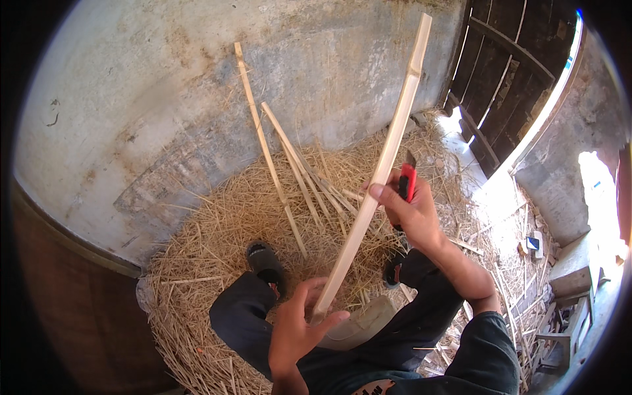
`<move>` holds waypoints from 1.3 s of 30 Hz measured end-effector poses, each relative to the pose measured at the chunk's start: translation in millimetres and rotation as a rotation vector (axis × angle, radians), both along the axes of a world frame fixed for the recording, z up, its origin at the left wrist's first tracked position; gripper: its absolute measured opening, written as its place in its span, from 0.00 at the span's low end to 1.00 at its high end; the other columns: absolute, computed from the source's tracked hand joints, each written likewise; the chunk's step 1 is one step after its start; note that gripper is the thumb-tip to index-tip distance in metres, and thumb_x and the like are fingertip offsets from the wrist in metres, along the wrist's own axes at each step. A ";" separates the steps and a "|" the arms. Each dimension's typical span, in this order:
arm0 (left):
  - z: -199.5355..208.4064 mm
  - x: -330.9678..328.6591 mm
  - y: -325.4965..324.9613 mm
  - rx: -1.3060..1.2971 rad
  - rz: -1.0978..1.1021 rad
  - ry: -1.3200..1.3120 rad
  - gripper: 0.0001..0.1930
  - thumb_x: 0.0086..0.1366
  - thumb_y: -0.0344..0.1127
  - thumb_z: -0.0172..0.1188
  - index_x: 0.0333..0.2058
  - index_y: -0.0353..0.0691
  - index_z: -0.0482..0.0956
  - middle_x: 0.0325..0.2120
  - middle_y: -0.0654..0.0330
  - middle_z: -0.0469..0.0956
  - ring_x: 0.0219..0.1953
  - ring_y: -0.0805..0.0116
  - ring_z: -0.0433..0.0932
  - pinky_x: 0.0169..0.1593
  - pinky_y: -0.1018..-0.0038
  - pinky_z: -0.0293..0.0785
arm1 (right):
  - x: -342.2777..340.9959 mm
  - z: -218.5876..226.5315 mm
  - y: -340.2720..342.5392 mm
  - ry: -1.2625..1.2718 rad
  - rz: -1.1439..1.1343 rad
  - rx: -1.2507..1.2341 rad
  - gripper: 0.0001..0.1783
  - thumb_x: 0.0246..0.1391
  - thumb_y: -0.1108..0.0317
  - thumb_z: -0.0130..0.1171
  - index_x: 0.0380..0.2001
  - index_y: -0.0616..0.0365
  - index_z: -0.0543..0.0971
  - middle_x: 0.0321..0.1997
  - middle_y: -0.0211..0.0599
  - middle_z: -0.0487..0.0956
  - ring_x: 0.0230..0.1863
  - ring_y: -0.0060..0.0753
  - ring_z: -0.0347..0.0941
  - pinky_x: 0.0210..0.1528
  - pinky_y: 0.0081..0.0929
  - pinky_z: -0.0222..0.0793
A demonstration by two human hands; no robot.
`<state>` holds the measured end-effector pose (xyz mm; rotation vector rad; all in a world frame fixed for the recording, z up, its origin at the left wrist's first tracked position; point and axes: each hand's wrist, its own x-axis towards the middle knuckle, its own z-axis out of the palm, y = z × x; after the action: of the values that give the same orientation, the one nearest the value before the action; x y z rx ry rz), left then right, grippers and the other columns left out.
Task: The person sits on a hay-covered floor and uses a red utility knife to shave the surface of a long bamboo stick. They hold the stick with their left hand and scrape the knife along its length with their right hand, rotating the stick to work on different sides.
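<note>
My left hand grips the near end of a long pale bamboo slat that slants up and away toward the wall. My right hand holds a red utility knife with its blade out, close against the slat's middle, and its thumb rests on the slat. My knees in dark trousers and two dark sandals show below, over a heap of straw.
Several thin bamboo strips lean on the grey concrete wall above the straw pile. A dark wooden door stands at the upper right. Wood scraps and a small bench lie at the right.
</note>
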<state>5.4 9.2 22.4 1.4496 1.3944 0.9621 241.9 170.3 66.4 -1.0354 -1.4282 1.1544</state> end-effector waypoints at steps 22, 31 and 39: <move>20.2 11.0 9.2 0.041 0.179 -0.167 0.10 0.75 0.35 0.67 0.45 0.32 0.85 0.22 0.69 0.77 0.23 0.88 0.66 0.26 0.82 0.59 | 7.5 -25.1 -55.8 -0.655 0.119 0.823 0.20 0.56 0.56 0.76 0.46 0.56 0.85 0.30 0.32 0.78 0.25 0.34 0.79 0.26 0.32 0.75; 20.9 24.7 10.3 0.083 0.156 -0.184 0.08 0.75 0.30 0.66 0.48 0.32 0.84 0.26 0.72 0.77 0.27 0.88 0.65 0.28 0.83 0.57 | -4.3 -29.8 -64.9 -0.659 0.063 0.919 0.22 0.54 0.53 0.77 0.47 0.54 0.86 0.26 0.26 0.75 0.22 0.29 0.77 0.23 0.28 0.72; 18.6 29.1 11.1 0.109 0.178 -0.164 0.09 0.75 0.31 0.66 0.48 0.32 0.84 0.26 0.71 0.77 0.27 0.87 0.65 0.28 0.83 0.58 | -5.7 -30.6 -68.0 -0.688 0.042 0.895 0.20 0.54 0.55 0.77 0.45 0.53 0.86 0.25 0.26 0.74 0.21 0.29 0.77 0.22 0.29 0.72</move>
<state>34.5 20.3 41.0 1.3080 1.3835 1.2586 236.2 102.3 35.9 -0.7464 -2.2017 0.0589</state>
